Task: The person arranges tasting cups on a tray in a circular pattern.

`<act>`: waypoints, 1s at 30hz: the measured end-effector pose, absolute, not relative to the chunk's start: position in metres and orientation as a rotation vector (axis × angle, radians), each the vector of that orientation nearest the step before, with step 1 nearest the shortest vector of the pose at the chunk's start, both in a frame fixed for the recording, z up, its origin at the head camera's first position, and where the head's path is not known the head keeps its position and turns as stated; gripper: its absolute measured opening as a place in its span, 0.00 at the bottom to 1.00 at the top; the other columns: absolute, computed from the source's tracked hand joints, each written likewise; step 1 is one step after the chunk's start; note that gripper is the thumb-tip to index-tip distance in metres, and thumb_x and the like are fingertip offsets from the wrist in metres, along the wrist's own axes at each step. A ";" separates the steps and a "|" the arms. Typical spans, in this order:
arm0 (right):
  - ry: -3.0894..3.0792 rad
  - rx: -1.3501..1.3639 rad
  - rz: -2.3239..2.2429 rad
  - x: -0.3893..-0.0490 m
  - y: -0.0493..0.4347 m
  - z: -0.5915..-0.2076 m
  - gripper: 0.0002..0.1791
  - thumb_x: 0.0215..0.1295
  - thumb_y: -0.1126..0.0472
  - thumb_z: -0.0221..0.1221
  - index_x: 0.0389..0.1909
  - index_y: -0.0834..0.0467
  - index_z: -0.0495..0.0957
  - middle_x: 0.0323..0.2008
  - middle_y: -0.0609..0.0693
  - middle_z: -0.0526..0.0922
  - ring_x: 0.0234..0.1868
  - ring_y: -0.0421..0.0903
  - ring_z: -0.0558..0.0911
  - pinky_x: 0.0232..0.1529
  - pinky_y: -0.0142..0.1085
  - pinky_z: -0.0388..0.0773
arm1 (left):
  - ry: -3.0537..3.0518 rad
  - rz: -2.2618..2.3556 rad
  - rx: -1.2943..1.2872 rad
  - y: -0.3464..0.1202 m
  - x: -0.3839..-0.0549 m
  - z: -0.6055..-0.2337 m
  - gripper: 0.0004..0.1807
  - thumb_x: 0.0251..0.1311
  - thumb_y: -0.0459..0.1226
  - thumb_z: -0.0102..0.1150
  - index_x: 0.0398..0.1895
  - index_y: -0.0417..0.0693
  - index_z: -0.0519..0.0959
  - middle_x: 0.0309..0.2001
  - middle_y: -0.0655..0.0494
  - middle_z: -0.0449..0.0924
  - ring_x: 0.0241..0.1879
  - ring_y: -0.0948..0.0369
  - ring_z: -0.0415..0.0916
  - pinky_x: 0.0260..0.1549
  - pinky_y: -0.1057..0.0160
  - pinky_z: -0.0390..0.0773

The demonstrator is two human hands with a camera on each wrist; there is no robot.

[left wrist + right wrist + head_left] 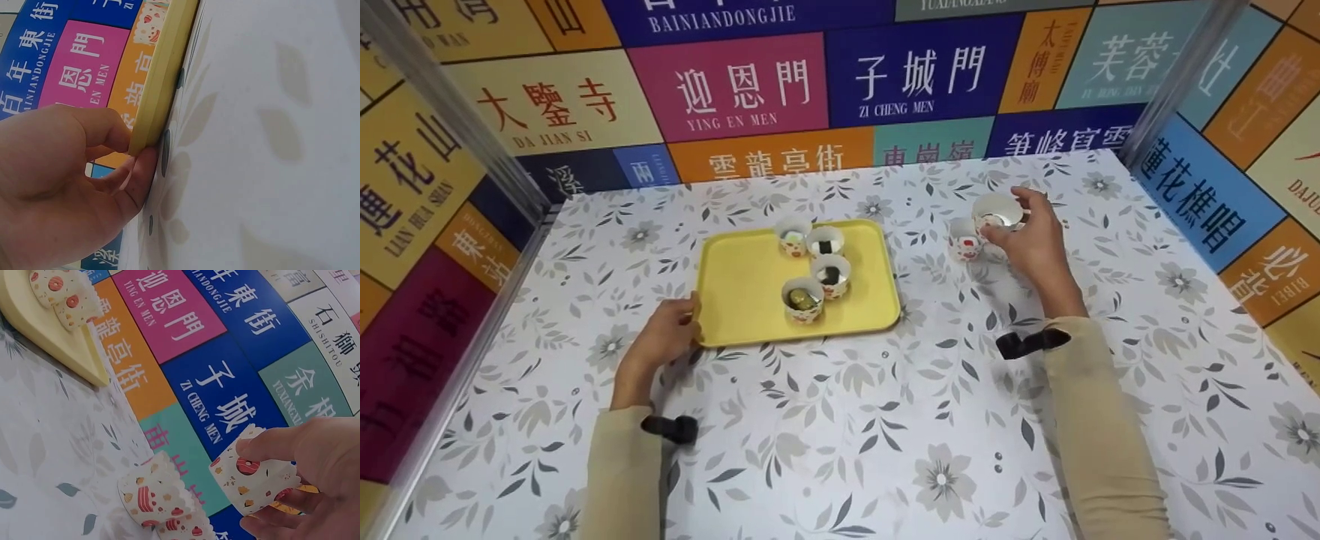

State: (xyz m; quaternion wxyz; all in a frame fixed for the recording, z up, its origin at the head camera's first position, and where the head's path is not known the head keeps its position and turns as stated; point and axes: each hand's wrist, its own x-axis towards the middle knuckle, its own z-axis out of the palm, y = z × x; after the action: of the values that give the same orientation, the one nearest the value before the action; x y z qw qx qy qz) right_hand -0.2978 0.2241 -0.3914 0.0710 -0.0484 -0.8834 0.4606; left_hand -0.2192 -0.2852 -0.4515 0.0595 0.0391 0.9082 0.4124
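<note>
My left hand [664, 330] pinches the left edge of a yellow tray [735, 300]; in the left wrist view, the thumb and fingers of this hand [73, 180] meet at the tray's rim [163, 79]. Several printed paper baking cups stand on the tray, among them a front cup [802, 301] with a dark greenish-gold thing inside. To the tray's right, my right hand [1035, 236] holds another paper baking cup [253, 472] between thumb and fingers, tilted and raised off the table. Close beside it are two more cups [152, 495], partly overlapping in the right wrist view.
A white tablecloth with grey flowers and leaves [840, 450] covers the table. Colourful panels with Chinese lettering [735, 90] rise behind it and along both sides. Each wrist wears a black strap [1031, 343].
</note>
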 end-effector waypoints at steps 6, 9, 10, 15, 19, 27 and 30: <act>-2.674 -0.053 1.305 -0.293 0.211 -0.386 0.44 0.62 0.60 0.67 0.76 0.58 0.57 0.70 0.65 0.65 0.63 0.61 0.70 0.64 0.52 0.68 | 2.742 1.220 0.081 -0.283 -0.220 -0.450 0.09 0.68 0.25 0.43 0.42 0.30 0.75 0.36 0.40 0.74 0.21 0.64 0.68 0.21 0.67 0.69; -2.690 -0.013 1.295 -0.290 0.203 -0.385 0.43 0.62 0.60 0.67 0.75 0.59 0.58 0.68 0.65 0.66 0.62 0.59 0.71 0.62 0.51 0.69 | 2.727 1.216 0.059 -0.283 -0.220 -0.450 0.09 0.69 0.27 0.43 0.43 0.29 0.73 0.42 0.35 0.73 0.22 0.64 0.69 0.22 0.67 0.70; -2.697 -0.003 1.301 -0.289 0.200 -0.384 0.42 0.62 0.60 0.67 0.75 0.60 0.59 0.68 0.65 0.66 0.62 0.59 0.71 0.62 0.51 0.70 | 2.728 1.219 0.054 -0.284 -0.219 -0.450 0.11 0.69 0.27 0.43 0.47 0.29 0.75 0.44 0.35 0.73 0.22 0.64 0.69 0.22 0.67 0.70; -2.743 0.043 1.353 -0.286 0.185 -0.384 0.41 0.63 0.58 0.67 0.74 0.59 0.60 0.68 0.62 0.67 0.63 0.58 0.72 0.61 0.49 0.72 | 2.723 1.247 0.108 -0.287 -0.218 -0.452 0.19 0.68 0.25 0.42 0.58 0.29 0.74 0.34 0.38 0.77 0.20 0.63 0.68 0.20 0.67 0.69; -2.760 0.066 1.363 -0.285 0.173 -0.386 0.40 0.62 0.58 0.68 0.73 0.58 0.63 0.69 0.61 0.67 0.63 0.59 0.72 0.62 0.50 0.73 | 2.719 1.258 0.129 -0.288 -0.219 -0.452 0.14 0.69 0.25 0.42 0.51 0.31 0.75 0.27 0.46 0.75 0.20 0.63 0.68 0.20 0.67 0.69; -2.804 0.099 1.391 -0.286 0.149 -0.388 0.39 0.62 0.54 0.68 0.73 0.53 0.63 0.69 0.59 0.68 0.61 0.56 0.74 0.58 0.49 0.75 | 2.741 1.221 0.119 -0.291 -0.217 -0.449 0.22 0.64 0.23 0.44 0.60 0.30 0.74 0.41 0.34 0.77 0.22 0.63 0.69 0.21 0.67 0.70; -2.823 0.106 1.390 -0.289 0.140 -0.388 0.39 0.63 0.53 0.68 0.73 0.51 0.62 0.72 0.58 0.66 0.64 0.56 0.73 0.60 0.49 0.74 | 2.728 1.222 0.117 -0.289 -0.218 -0.449 0.23 0.64 0.23 0.44 0.63 0.30 0.72 0.40 0.35 0.78 0.22 0.63 0.69 0.22 0.67 0.70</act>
State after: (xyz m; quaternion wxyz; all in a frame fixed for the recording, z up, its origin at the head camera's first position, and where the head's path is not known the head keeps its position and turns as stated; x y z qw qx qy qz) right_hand -0.2889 0.1396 -0.3882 -0.0036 0.0335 -0.8966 0.4415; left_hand -0.2183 -0.2893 -0.4492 0.0750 0.0389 0.9093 0.4074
